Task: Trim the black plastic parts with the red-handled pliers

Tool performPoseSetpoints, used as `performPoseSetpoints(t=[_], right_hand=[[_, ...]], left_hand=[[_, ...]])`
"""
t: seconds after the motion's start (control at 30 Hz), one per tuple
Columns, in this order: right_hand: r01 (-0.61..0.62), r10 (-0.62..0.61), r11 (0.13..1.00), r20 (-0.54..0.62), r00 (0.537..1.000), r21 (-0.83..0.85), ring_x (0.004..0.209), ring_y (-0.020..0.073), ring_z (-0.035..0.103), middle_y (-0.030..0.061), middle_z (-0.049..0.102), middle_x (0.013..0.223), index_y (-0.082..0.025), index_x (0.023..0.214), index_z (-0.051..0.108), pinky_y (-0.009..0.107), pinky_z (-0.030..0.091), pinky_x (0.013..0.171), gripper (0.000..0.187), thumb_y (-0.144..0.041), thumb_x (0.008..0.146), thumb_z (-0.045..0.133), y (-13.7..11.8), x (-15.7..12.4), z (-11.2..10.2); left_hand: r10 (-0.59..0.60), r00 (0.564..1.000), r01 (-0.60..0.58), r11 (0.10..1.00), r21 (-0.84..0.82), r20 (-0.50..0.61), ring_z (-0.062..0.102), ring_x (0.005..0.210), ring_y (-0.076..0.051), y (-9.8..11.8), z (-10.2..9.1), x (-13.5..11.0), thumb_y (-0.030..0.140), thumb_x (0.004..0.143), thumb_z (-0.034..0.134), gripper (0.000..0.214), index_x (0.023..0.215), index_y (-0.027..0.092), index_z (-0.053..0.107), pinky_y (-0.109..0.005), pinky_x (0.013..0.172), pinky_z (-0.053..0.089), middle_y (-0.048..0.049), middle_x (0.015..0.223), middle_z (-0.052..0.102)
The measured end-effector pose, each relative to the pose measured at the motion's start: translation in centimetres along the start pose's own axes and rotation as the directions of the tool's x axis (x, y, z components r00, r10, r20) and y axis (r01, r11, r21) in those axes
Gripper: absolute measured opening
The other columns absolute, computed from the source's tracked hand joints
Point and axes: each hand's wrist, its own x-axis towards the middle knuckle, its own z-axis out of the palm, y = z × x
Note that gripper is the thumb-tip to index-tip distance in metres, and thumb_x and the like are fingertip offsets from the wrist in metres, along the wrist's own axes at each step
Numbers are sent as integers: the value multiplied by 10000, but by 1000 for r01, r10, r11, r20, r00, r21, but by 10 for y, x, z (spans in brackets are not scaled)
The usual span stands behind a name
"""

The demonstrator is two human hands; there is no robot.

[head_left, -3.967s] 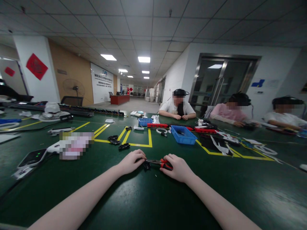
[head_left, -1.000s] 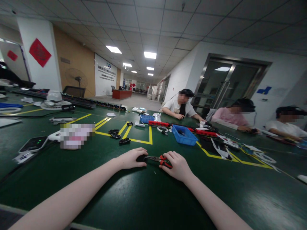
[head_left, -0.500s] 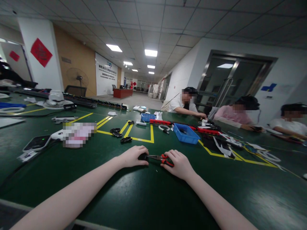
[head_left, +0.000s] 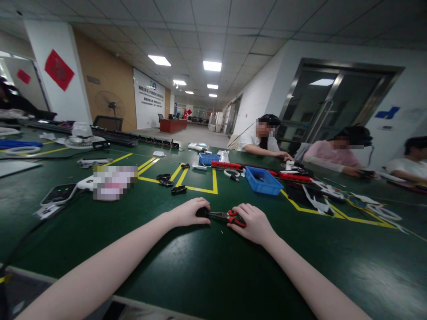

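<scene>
My right hand [head_left: 252, 222] is closed around the red and black handles of a pair of needle-nose pliers [head_left: 231, 218]. The jaws point left and reach a small black part [head_left: 202, 212]. Wrapped round that black part are the fingers of my left hand [head_left: 191, 212]; its exact kind is too small to make out. Whether the jaw tips grip the part or only touch it, I cannot tell. Both hands are low over the green table, and a tiny white scrap [head_left: 222, 232] lies just in front of them.
Beyond my hands, several black plastic pieces [head_left: 179, 190] lie near yellow tape. A blue bin [head_left: 263, 181] with dark items stands to the right, before red strips [head_left: 295, 177] and cables [head_left: 383, 211]. A white device [head_left: 60, 194] lies left. Other people sit at the far right side.
The view has shifted slightly, so the table items appear a little further right. My hands keep the same hold on the pliers and the black part.
</scene>
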Motion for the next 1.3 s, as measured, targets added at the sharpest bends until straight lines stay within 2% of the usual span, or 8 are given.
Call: performPoseSetpoints(t=[0.27, 0.67, 0.8, 0.97, 1.1, 1.3], right_hand=[[-26, 26, 999, -24, 999, 24, 907, 232, 618, 92, 685, 1026, -196, 1063, 635, 358, 448, 754, 385, -496, 822, 640, 1, 0, -1], [-46, 49, 997, -39, 998, 64, 921, 241, 631, 102, 692, 1042, -188, 1074, 642, 365, 462, 774, 396, -505, 837, 618, -1, 1, -3], [-55, 58, 996, -42, 997, 67, 932, 247, 631, 108, 691, 1057, -189, 1076, 645, 366, 458, 779, 398, -505, 835, 622, 1, 1, -2], [-52, 55, 998, -71, 996, 43, 917, 248, 634, 106, 694, 1038, -188, 1070, 651, 371, 459, 776, 409, -517, 829, 624, 2, 0, -1], [-43, 46, 998, -82, 996, 35, 913, 245, 636, 106, 697, 1029, -177, 1070, 648, 372, 458, 781, 420, -520, 829, 626, 3, 0, -1], [-46, 49, 998, -85, 995, 40, 932, 246, 637, 104, 701, 1035, -178, 1067, 646, 377, 447, 798, 411, -514, 832, 627, 5, -1, -2]], left_hand=[[-15, 1000, 14, 999, -39, -6, 588, 1055, -235, -3, 1, -1, 442, 776, 761, 410, 1082, 193, 650, -361, 960, 473, -81, 1129, 588], [-19, 1000, 19, 999, -36, 0, 588, 1074, -236, -1, 0, -3, 435, 823, 717, 382, 1098, 179, 649, -363, 984, 467, -99, 1174, 567], [-18, 1000, 18, 1000, 20, 11, 582, 1080, -241, 2, -1, -4, 440, 847, 687, 377, 1105, 171, 633, -364, 973, 475, -104, 1173, 568], [-21, 999, 17, 993, 114, 35, 585, 1085, -258, 4, -1, -4, 456, 866, 654, 480, 1250, 184, 561, -390, 959, 476, -112, 1198, 579], [-3, 998, -9, 976, 217, 55, 583, 1088, -271, 7, -4, -4, 493, 877, 619, 501, 1272, 194, 551, -409, 955, 468, -110, 1229, 587], [75, 994, -99, 940, 325, 85, 509, 1200, -287, 9, -8, -6, 391, 867, 623, 461, 1282, 206, 549, -441, 1034, 414, -103, 1307, 562]])
